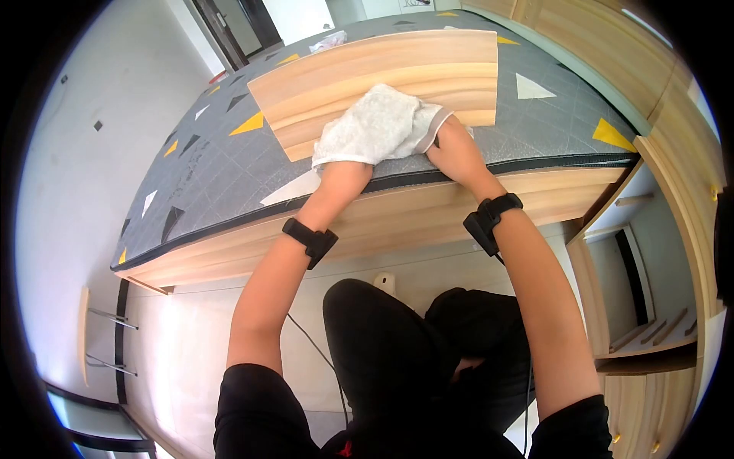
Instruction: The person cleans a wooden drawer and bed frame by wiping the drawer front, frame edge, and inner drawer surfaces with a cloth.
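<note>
A white cloth [375, 126] is bunched over the lower edge of a wooden board [413, 65], which lies on a grey patterned mattress [206, 183]. My left hand [345, 177] reaches under the near left side of the cloth, its fingers covered by it. At the cloth's right end is my right hand [456, 149], with the cloth's grey-edged border against it and its fingers mostly out of sight. Both wrists wear black straps.
The wooden bed frame [382, 210] runs under the mattress edge in front of my knees. Open wooden cabinet shelving [596, 291] stands at the right. A small crumpled item [329, 41] lies behind the board. Cables hang beside my legs.
</note>
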A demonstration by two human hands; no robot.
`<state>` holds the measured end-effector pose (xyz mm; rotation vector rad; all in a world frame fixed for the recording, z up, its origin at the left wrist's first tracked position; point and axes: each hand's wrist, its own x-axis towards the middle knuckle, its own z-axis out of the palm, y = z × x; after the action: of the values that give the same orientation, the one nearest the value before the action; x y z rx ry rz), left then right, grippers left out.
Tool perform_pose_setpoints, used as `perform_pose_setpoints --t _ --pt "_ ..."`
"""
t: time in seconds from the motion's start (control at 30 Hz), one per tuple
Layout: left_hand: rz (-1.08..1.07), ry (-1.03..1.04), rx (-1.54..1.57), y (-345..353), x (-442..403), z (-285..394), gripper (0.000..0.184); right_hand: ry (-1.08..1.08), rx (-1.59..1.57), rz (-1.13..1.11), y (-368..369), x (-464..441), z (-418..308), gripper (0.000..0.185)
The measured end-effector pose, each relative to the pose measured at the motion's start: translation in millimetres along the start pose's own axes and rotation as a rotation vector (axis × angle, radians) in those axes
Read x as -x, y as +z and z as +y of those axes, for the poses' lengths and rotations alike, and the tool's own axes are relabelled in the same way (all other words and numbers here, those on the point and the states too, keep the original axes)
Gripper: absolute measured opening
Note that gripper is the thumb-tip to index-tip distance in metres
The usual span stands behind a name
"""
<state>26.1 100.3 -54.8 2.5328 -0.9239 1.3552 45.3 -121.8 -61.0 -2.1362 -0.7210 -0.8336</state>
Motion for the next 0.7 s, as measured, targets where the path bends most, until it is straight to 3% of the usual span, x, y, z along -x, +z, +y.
perform_pose_setpoints --t 0.23,0.3,0.53,0.63,0.7 --pt "-0.140 -0.027 -0.094 -10 -5 -22 0.042 -0.081 0.331 0.051 4 2 -1 0.054" --pt "-0.011 -0.020 -0.106 -9 -5 -32 0.041 -0.007 0.399 0.041 7 2 -2 0.058" --pt "0.013 -0.135 0.010 -22 -9 -22 0.050 -0.070 0.395 0.147 4 9 -6 0.058" --pt "-0.049 -0.065 -0.031 -15 -8 -23 0.050 -0.102 0.349 0.136 0 4 -13 0.056" --pt "-0.127 -0.031 -0.041 -6 -6 -29 0.047 0.002 0.215 0.008 -2 1 -21 0.054"
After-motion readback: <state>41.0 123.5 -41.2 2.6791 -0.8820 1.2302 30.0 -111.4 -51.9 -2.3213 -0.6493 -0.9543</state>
